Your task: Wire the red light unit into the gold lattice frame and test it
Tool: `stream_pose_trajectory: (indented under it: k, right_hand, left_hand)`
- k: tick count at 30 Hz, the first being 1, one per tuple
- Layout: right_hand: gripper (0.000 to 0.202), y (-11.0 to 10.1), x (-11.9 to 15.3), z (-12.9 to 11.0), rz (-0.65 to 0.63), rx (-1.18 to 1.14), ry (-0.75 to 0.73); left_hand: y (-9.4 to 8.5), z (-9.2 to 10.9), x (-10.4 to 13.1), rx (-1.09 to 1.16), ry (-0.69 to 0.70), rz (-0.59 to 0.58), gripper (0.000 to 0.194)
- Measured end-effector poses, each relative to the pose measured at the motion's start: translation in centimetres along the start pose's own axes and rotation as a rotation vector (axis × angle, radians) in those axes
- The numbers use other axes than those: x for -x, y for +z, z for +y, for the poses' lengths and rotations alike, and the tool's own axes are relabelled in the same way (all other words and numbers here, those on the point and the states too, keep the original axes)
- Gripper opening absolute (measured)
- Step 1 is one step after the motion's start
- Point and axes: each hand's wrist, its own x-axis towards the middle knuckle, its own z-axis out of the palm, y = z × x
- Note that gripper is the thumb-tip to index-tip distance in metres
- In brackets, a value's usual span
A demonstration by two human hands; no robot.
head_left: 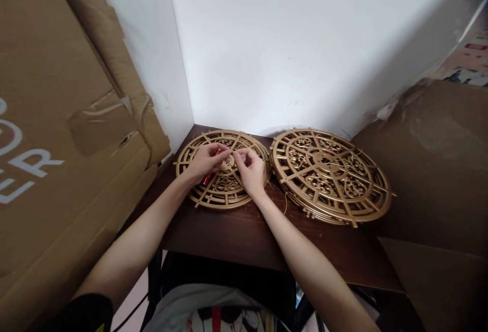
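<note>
Both hands meet above the middle of a round gold openwork frame (229,201), which lies flat on a dark brown table. My left hand (208,161) is closed, thumb and forefinger pinched at the frame's centre. A red tool (208,177), its kind not clear, shows beneath that hand, partly hidden by the fingers. My right hand (250,169) pinches close beside the left fingertips. Whatever lies between the fingertips is too small to make out. To the right, a stack of similar gold frames (331,174) has thin coloured wires (343,161) at its centre.
Large cardboard boxes (57,118) rise on the left, and another cardboard box (430,164) stands on the right. A white wall (290,52) closes off the back. The table's front edge (229,259) runs near my body. A yellow wire (285,204) lies between the frames.
</note>
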Motion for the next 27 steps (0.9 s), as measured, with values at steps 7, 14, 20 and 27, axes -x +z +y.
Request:
stream_pose_trajectory:
  k: [7,14,20,27]
  right_hand:
    - [0.021,-0.1,-0.3,0.8,-0.019,0.007,0.033]
    - [0.022,-0.1,-0.5,1.7,-0.056,0.022,0.02]
    - [0.023,0.0,-0.4,1.1,-0.048,0.07,0.012]
    - [0.022,-0.1,-0.4,0.7,-0.044,0.103,0.013]
  left_hand:
    - [0.1,-0.3,-0.2,0.007,0.016,-0.004,0.03]
    - [0.3,-0.5,-0.1,0.012,0.038,-0.011,0.03]
    - [0.2,-0.3,0.0,0.016,0.036,-0.017,0.033]
    - [0.2,-0.2,0.0,0.0,0.01,-0.018,0.033]
